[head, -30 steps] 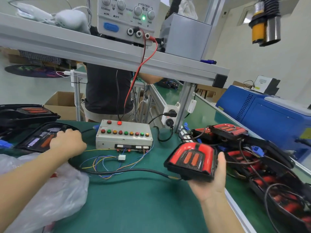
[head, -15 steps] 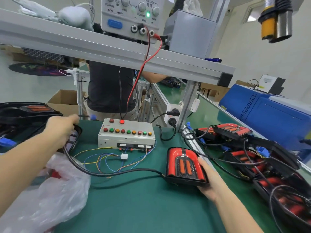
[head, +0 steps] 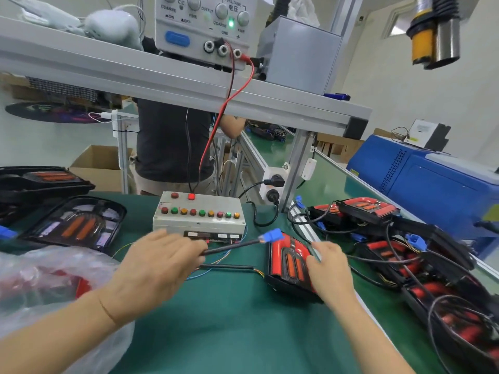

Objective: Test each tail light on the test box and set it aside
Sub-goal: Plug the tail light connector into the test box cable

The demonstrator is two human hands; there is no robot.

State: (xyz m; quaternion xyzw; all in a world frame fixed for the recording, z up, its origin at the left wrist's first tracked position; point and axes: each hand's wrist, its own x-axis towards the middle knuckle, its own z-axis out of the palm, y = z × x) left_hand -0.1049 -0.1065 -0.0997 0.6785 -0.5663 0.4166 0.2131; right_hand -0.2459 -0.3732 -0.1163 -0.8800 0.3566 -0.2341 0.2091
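Tail light (head: 290,264) lies on the green worktop (head: 229,319) at about 4 o'clock from the test box (head: 198,214), red lens up, close to the worktop's right edge. My right hand (head: 328,265) rests on its right side with the fingers bent over the lens, grasping it. My left hand (head: 159,265) is at 6 o'clock from the box and pinches a black cable (head: 232,246) near its fingertips. This cable points toward 2 o'clock and ends in a blue plug (head: 271,235), which hangs just above the top end of the light and is not in the box. A second black cable (head: 226,266) with coloured wires lies on the worktop between my hands. At 9 o'clock from the box lies a dark light (head: 75,225) face up. At 3 o'clock, past the worktop's edge, I see a pile (head: 405,252) of red lights with black cables. A plastic bag (head: 40,287) is under my left forearm.
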